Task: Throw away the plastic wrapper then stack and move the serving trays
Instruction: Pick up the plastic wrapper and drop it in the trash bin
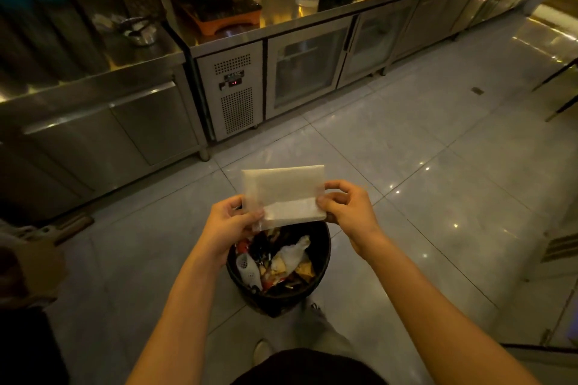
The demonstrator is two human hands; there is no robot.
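I hold a pale, flat plastic wrapper (pixel 283 194) with both hands, above a round dark waste bin (pixel 319 262) on the floor. My left hand (pixel 230 222) pinches the wrapper's lower left corner. My right hand (pixel 345 206) pinches its right edge. The wrapper is upright, and its lower edge hangs over the bin's far rim. The bin holds crumpled paper, wrappers and food scraps. No serving trays are in view.
A long stainless steel counter (pixel 312 14) with glass-door fridges (pixel 308 69) runs across the back, with a pot, jug and orange stand on top. A steel cabinet (pixel 93 122) stands at left. Grey tiled floor (pixel 438 181) spreads right. My shoe (pixel 262 352) is near the bin.
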